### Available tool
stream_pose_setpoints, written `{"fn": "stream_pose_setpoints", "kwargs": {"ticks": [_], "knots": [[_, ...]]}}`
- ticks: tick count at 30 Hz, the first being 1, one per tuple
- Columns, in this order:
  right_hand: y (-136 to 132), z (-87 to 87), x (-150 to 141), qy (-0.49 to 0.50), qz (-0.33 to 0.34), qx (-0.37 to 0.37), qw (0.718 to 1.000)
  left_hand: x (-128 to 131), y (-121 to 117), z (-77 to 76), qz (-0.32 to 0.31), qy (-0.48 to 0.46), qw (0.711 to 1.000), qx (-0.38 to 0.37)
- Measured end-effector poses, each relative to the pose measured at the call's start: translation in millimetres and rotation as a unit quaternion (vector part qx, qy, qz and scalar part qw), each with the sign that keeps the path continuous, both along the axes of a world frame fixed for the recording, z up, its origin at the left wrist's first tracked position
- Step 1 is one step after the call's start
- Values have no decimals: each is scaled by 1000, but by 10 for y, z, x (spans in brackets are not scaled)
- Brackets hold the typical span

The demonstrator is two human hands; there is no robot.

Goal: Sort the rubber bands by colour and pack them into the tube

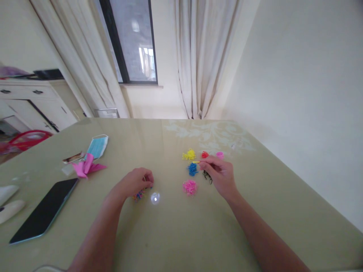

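Note:
My right hand [219,174] is closed in a pinch on what looks like a small yellow rubber band [196,162], held just above a pile of blue rubber bands [193,169]. Beneath its fingers lie some black bands [208,176], partly hidden. Yellow bands [189,154] and red bands [204,154] lie behind; pink bands [190,187] sit nearer me. My left hand [140,178] has its fingers pinched together over a mixed-colour pile of bands [138,195], which it partly covers. A blue speck shows at its fingertips; whether it is gripped is unclear.
A pink ring-like piece [219,155] lies beyond my right hand. On the table's left are a dark-screened phone or tablet [45,209], a pink folded-paper shape [87,166], a blue face mask [98,147] and white objects [11,210]. A wall [306,113] borders the table's right side.

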State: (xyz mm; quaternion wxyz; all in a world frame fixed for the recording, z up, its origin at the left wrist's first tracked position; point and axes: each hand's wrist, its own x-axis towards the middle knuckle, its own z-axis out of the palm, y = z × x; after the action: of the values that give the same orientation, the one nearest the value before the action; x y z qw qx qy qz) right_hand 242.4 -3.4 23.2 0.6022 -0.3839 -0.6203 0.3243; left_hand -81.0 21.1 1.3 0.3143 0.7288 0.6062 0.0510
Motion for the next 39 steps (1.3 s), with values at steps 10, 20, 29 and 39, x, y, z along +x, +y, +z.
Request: {"fn": "stream_pose_setpoints", "kwargs": {"ticks": [10,20,29,39], "knots": [[299,-143,124,-119,-81,-20,989,112,-46,-61,-39,-11,997,68],[836,-294,86,-298,-162,-8,941,283,49,-43,15,-194,971,137],[44,-357,-129,-265,-36,94,959,822,-128,7,75,-491,867,-30],[-34,-268,-190,-150,-15,67,986,748,-157,63,33,-374,927,9]]}}
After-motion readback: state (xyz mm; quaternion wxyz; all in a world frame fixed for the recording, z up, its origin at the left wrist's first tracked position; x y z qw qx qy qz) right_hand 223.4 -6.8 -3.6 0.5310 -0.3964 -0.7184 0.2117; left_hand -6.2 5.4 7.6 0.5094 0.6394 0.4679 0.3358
